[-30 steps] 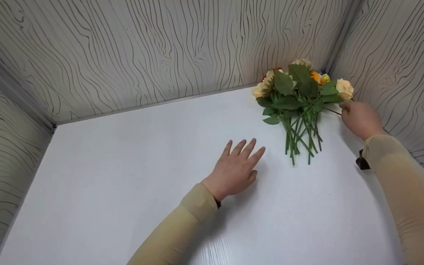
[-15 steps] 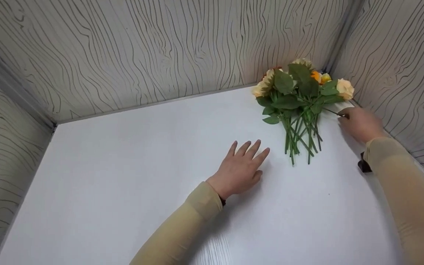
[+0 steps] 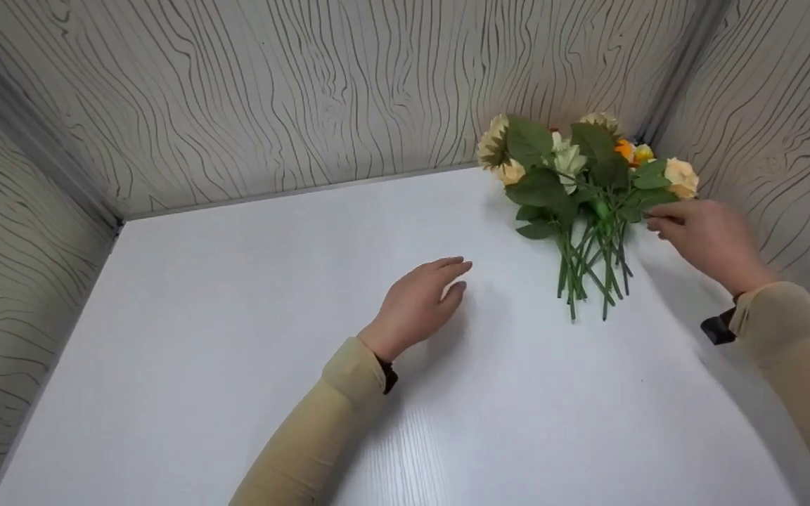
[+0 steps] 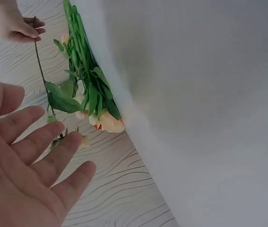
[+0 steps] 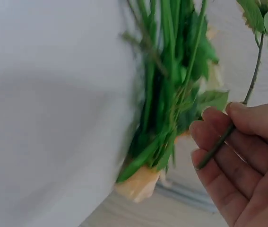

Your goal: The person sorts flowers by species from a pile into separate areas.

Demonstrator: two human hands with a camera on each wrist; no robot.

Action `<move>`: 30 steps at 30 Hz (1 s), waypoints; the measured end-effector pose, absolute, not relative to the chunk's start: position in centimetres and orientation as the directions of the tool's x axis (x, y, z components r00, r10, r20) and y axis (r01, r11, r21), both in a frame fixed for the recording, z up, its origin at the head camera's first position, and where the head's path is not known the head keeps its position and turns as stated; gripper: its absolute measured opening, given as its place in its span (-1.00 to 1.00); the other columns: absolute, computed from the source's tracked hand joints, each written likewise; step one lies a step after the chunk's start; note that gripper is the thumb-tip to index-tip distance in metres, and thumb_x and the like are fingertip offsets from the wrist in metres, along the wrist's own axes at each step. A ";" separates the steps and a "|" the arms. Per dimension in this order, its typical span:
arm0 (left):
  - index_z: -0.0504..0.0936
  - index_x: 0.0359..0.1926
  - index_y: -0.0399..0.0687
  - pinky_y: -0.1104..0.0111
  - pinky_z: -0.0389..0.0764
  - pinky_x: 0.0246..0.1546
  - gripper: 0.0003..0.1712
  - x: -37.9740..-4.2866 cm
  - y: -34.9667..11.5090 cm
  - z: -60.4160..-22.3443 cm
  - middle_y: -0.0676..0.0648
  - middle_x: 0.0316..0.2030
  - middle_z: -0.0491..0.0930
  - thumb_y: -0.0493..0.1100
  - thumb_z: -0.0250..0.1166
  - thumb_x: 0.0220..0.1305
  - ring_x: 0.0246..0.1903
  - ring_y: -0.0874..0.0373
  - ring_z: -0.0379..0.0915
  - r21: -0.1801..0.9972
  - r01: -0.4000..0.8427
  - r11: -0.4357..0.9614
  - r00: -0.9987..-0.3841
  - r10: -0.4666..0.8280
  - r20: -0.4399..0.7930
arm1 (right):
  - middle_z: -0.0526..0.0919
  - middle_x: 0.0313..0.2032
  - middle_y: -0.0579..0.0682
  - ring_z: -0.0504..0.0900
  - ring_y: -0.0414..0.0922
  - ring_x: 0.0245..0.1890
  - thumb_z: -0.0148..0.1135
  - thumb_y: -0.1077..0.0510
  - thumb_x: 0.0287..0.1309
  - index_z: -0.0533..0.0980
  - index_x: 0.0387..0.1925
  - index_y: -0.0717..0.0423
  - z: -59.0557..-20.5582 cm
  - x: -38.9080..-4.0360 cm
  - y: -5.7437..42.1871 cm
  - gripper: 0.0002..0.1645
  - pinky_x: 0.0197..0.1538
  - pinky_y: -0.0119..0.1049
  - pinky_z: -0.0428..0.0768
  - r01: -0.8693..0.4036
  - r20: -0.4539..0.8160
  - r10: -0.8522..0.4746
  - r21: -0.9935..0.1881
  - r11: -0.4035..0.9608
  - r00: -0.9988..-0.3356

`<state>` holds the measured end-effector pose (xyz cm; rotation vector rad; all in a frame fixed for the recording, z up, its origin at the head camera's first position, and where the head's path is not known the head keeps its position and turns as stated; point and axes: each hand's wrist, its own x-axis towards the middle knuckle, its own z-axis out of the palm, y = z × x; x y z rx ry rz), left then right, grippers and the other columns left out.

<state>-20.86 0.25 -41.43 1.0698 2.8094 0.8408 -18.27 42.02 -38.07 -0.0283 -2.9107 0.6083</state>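
Note:
My right hand [image 3: 711,239] pinches the thin dark green stem [image 5: 254,80] of a single flower between thumb and fingers. That flower's stem runs leftward across the bunch of cut flowers in the head view, and its large leaf [image 4: 64,100] shows raised apart from the bunch in the left wrist view. The bunch [image 3: 609,242] lies at the table's back right corner, green stems toward me, cream and orange blossoms toward the wall. My left hand [image 3: 415,302] hovers over the table left of the stems, turned on its side, fingers nearly straight, holding nothing.
A white table [image 3: 271,316] spreads under both hands. Wood-grain patterned panels [image 3: 306,91] stand along its back and sides, and the right one [image 3: 792,161] rises close beside my right hand. A grey corner post [image 3: 683,70] stands behind the blossoms.
A flower at the bunch's left has risen, held by its stem in my right hand, baring a white blossom behind. My left hand has drawn back leftward and rolled onto its side. The head view shifted slightly.

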 end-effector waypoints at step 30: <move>0.70 -0.01 -0.24 0.19 0.75 -0.18 -0.77 -24.0 -4.6 -39.9 -0.19 -0.19 0.70 -0.21 0.38 0.39 -0.19 -0.02 0.69 0.991 0.067 -0.118 -0.970 0.224 0.092 | 0.76 -0.17 0.24 0.78 0.09 -0.18 0.41 0.12 0.30 0.54 0.02 0.51 -43.8 -19.5 14.0 -0.50 -0.08 -0.06 0.74 0.086 -0.094 -0.326 -0.996 0.038 -0.941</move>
